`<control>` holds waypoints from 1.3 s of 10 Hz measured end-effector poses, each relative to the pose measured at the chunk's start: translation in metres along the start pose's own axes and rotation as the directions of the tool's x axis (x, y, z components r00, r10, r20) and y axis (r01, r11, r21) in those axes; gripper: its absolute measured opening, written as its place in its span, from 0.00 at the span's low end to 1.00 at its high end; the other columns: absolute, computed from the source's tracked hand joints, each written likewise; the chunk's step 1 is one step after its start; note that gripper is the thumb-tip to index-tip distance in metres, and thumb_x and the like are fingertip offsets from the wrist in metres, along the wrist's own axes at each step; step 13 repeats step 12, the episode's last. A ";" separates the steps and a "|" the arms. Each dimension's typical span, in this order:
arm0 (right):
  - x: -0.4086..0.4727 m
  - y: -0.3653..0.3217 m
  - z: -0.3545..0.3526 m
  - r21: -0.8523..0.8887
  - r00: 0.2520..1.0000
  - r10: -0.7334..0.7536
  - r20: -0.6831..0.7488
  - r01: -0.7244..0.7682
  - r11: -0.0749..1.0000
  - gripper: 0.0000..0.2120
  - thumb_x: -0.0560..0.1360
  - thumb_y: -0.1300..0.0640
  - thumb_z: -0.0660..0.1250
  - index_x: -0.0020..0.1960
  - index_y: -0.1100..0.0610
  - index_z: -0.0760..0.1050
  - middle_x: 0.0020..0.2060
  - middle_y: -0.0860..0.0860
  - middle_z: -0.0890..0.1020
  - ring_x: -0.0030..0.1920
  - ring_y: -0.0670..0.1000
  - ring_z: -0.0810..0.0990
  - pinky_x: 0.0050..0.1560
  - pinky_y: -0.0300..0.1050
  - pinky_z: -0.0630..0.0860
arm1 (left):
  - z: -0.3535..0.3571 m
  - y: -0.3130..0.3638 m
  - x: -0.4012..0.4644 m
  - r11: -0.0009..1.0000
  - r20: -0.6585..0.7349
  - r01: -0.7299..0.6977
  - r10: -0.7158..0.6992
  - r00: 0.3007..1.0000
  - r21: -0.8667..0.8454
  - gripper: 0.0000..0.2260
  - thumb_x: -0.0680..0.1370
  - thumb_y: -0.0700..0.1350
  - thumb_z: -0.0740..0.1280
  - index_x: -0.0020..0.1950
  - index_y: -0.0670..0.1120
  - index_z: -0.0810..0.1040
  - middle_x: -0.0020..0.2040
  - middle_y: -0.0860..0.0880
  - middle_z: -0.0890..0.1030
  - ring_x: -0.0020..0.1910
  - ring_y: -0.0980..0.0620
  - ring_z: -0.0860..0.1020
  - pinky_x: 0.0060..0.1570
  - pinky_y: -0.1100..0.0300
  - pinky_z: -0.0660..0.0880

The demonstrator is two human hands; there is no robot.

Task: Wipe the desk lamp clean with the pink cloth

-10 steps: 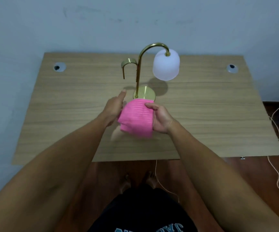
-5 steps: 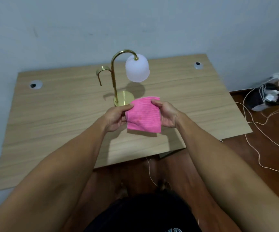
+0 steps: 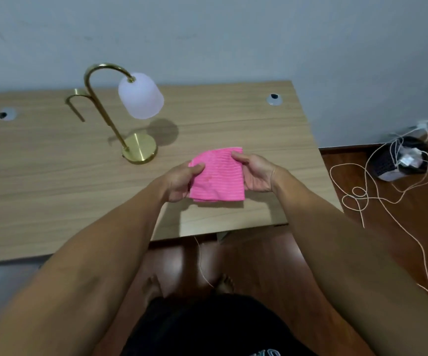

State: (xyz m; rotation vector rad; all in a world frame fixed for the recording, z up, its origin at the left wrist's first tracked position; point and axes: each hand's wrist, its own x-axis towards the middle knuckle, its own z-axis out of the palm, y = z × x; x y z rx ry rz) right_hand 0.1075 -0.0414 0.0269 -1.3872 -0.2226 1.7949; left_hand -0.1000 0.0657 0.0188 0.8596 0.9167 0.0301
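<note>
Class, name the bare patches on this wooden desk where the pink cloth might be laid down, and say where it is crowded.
Bare: the wooden desk left of the gold desk lamp, and between its frosted shade and the right cable hole. Crowded: the front right, where both hands hold the pink cloth.

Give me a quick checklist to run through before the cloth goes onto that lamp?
1. Pink cloth folded into a pad: ok.
2. Left hand and right hand both gripping it: ok.
3. Lamp upright, base flat on the desk: ok.
4. Cloth touching the lamp: not ok, it is held apart, to the right of the base.
5. Lamp switched off: cannot tell.
6. White shade firmly attached: cannot tell.
</note>
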 end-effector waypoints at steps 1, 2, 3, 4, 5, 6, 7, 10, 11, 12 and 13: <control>-0.009 0.001 -0.033 -0.084 0.997 0.009 -0.082 -0.016 0.996 0.12 0.87 0.54 0.57 0.60 0.60 0.76 0.43 0.54 0.88 0.45 0.53 0.89 0.62 0.59 0.81 | 0.033 -0.010 0.017 0.991 -0.106 -0.046 0.059 0.993 0.126 0.14 0.85 0.47 0.59 0.70 0.46 0.68 0.53 0.45 0.83 0.48 0.45 0.83 0.43 0.48 0.83; -0.012 0.007 -0.057 -0.206 0.984 -0.055 -0.170 0.019 0.978 0.11 0.88 0.55 0.55 0.60 0.53 0.76 0.42 0.52 0.88 0.42 0.52 0.89 0.55 0.61 0.83 | 0.056 -0.015 0.029 0.979 -0.183 -0.030 0.068 0.981 0.203 0.12 0.86 0.47 0.57 0.69 0.50 0.63 0.54 0.44 0.81 0.45 0.47 0.82 0.34 0.54 0.81; -0.011 0.015 -0.079 -0.319 0.963 -0.133 -0.236 0.052 0.946 0.11 0.89 0.54 0.55 0.65 0.49 0.74 0.47 0.51 0.87 0.44 0.52 0.87 0.50 0.59 0.85 | 0.070 -0.022 0.047 0.938 -0.235 -0.042 0.130 0.963 0.345 0.08 0.86 0.50 0.55 0.64 0.51 0.64 0.44 0.46 0.78 0.33 0.49 0.76 0.27 0.60 0.70; -0.008 0.024 -0.099 -0.410 0.927 -0.220 -0.303 0.081 0.908 0.11 0.89 0.55 0.56 0.68 0.51 0.73 0.43 0.48 0.85 0.34 0.44 0.85 0.35 0.47 0.82 | 0.080 -0.034 0.067 0.907 -0.263 -0.059 0.182 0.947 0.416 0.04 0.86 0.49 0.55 0.58 0.50 0.65 0.35 0.49 0.71 0.27 0.51 0.68 0.24 0.62 0.63; -0.005 0.034 -0.112 -0.476 0.891 -0.301 -0.341 0.113 0.872 0.11 0.88 0.57 0.58 0.68 0.54 0.73 0.48 0.51 0.83 0.33 0.45 0.83 0.23 0.40 0.76 | 0.092 -0.046 0.083 0.886 -0.295 -0.096 0.250 0.922 0.453 0.01 0.86 0.45 0.55 0.55 0.48 0.64 0.32 0.49 0.69 0.25 0.52 0.66 0.17 0.65 0.61; 0.003 0.041 -0.120 -0.577 0.850 -0.384 -0.359 0.121 0.808 0.11 0.86 0.62 0.61 0.67 0.58 0.74 0.54 0.56 0.81 0.41 0.53 0.82 0.24 0.39 0.77 | 0.096 -0.061 0.098 0.861 -0.301 -0.108 0.288 0.909 0.497 0.02 0.86 0.45 0.55 0.54 0.48 0.64 0.33 0.48 0.70 0.25 0.50 0.66 0.20 0.60 0.63; 0.013 0.046 -0.130 -0.722 0.812 -0.453 -0.369 0.057 0.689 0.13 0.83 0.63 0.64 0.67 0.63 0.76 0.59 0.59 0.83 0.57 0.61 0.83 0.52 0.47 0.80 | 0.096 -0.075 0.106 0.830 -0.323 -0.101 0.322 0.890 0.549 0.03 0.86 0.47 0.55 0.53 0.49 0.64 0.38 0.46 0.74 0.29 0.48 0.72 0.31 0.52 0.72; -0.005 0.048 -0.116 -0.876 0.726 -0.528 -0.441 -0.220 0.430 0.19 0.84 0.53 0.59 0.73 0.57 0.68 0.64 0.61 0.79 0.62 0.67 0.79 0.58 0.58 0.75 | 0.085 -0.071 0.088 0.806 -0.413 0.092 0.199 0.889 0.585 0.12 0.77 0.48 0.64 0.56 0.50 0.65 0.40 0.41 0.83 0.33 0.40 0.82 0.34 0.44 0.82; -0.011 0.051 -0.105 -0.854 0.712 -0.546 -0.442 -0.148 0.498 0.19 0.85 0.55 0.58 0.74 0.57 0.70 0.66 0.60 0.80 0.62 0.64 0.80 0.61 0.56 0.78 | 0.065 -0.065 0.073 0.670 -0.417 0.142 0.269 0.868 0.728 0.09 0.72 0.55 0.63 0.47 0.52 0.72 0.44 0.44 0.83 0.41 0.41 0.85 0.43 0.44 0.84; -0.008 0.052 -0.090 -0.854 0.755 -0.534 -0.379 -0.064 0.516 0.20 0.85 0.56 0.59 0.76 0.57 0.70 0.70 0.58 0.79 0.65 0.61 0.80 0.66 0.57 0.78 | 0.045 -0.062 0.057 0.662 -0.401 0.099 0.323 0.857 0.743 0.07 0.76 0.54 0.65 0.42 0.52 0.75 0.43 0.45 0.84 0.39 0.42 0.85 0.42 0.45 0.84; -0.008 0.052 -0.090 -0.854 0.755 -0.534 -0.379 -0.064 0.516 0.20 0.85 0.56 0.59 0.76 0.57 0.70 0.70 0.58 0.79 0.65 0.61 0.80 0.66 0.57 0.78 | 0.045 -0.062 0.057 0.662 -0.401 0.099 0.323 0.857 0.743 0.07 0.76 0.54 0.65 0.42 0.52 0.75 0.43 0.45 0.84 0.39 0.42 0.85 0.42 0.45 0.84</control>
